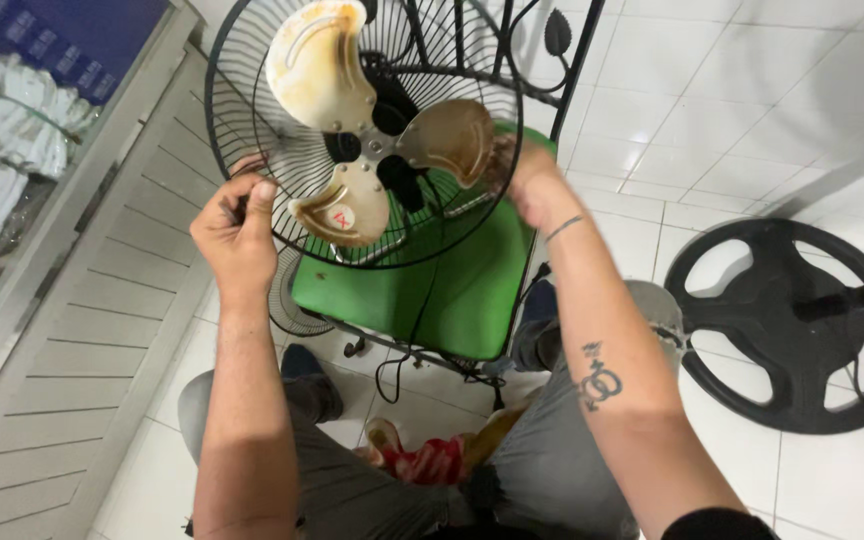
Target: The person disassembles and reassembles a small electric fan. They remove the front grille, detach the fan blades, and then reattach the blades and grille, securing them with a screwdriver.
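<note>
Worn on the head, looking steeply down and slightly forward, close over both forearms and the fan guard [362, 130]; right side somewhat blurred.

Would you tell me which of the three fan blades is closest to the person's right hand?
The right-side blade, browner than the others, beside the right hand.

Round black fan base [790, 325] (on white tiles [712, 110]), grey panelled wall [82, 350]

I reach both bare forearms up the frame, my left hand [235, 225] curled into a pinching grip at centre-left, my right hand [522, 175] blurred, fingers bent, right of centre.
</note>
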